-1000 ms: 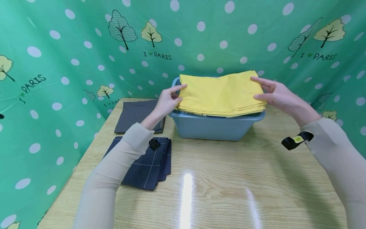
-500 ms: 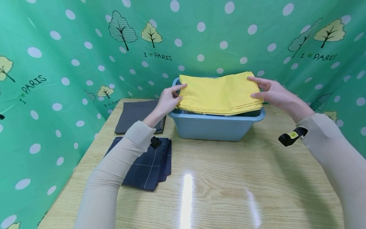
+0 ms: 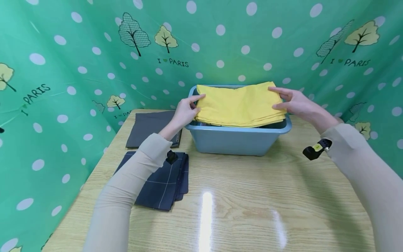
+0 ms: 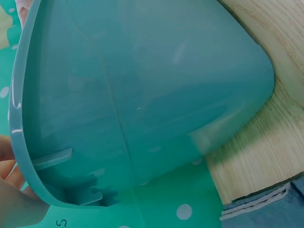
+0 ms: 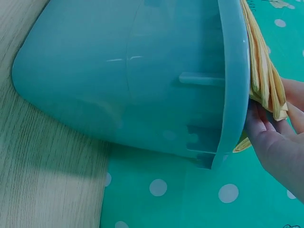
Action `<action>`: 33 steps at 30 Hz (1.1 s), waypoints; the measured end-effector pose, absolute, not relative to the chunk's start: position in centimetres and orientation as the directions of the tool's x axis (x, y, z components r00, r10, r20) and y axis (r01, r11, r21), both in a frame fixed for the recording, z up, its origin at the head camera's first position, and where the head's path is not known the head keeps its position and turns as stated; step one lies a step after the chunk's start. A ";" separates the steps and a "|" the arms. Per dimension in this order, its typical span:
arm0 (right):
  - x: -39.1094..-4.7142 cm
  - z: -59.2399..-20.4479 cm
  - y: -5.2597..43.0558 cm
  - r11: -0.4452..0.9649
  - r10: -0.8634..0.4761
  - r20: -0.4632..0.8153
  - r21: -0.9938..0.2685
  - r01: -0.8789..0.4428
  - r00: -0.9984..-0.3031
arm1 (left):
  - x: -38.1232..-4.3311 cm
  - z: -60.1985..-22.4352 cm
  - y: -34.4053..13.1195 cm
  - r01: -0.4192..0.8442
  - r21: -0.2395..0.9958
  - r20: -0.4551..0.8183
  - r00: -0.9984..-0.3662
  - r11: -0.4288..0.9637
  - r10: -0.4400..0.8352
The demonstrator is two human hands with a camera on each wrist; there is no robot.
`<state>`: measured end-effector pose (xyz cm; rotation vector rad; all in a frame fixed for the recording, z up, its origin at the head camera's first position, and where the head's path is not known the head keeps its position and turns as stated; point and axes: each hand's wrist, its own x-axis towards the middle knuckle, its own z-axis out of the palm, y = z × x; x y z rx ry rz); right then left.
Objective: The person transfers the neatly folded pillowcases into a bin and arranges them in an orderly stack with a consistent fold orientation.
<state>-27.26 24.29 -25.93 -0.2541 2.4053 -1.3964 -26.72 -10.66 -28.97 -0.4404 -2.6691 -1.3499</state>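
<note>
- Between the two hands, at the mouth of the tub, I see a folded yellow cloth (image 3: 239, 105), its layers stacked along the edge nearest the person.
- At the cloth's left end, the left hand (image 3: 184, 112) pinches it, index finger laid on top and thumb at the near corner.
- At the other end, the right hand (image 3: 296, 101) grips the folds between thumb and fingers.
- Below both hands stands the blue tub (image 3: 233, 141); something dark shows inside it under the cloth, too covered to make out.
- Left of the left hand, just beside the tub, a grey folded cloth (image 3: 149, 129) lies flat.
- Nearer the person than the left hand, a navy checked cloth (image 3: 162, 189) lies folded, partly hidden by the left sleeve (image 3: 126, 185).
- Behind the right hand comes the right sleeve (image 3: 362, 168); a black device (image 3: 311, 152) juts from its cuff.
- Under everything runs the pale wooden desk (image 3: 252, 189), streaked with light between the forearms.
- Beyond the hands hangs a green curtain (image 3: 207, 56) with pale dots, trees and "PARIS" lettering.
</note>
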 end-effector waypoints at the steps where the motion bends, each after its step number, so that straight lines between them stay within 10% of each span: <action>1: -27.3 -26.0 24.3 0.499 -0.323 -0.205 -0.866 0.018 -0.924 | -26.7 -29.0 -10.7 0.309 0.768 0.234 -0.951 0.561 0.203; 16: -24.7 -26.6 22.8 0.719 -0.281 0.098 -0.637 -0.277 -0.955 | -25.6 -30.1 -11.4 0.433 0.640 0.361 -0.899 0.635 0.249; 33: -20.1 -28.0 20.1 0.637 -0.385 0.389 -0.544 -0.546 -0.837 | -21.2 -30.8 -13.8 0.600 0.598 0.557 -0.788 0.531 0.263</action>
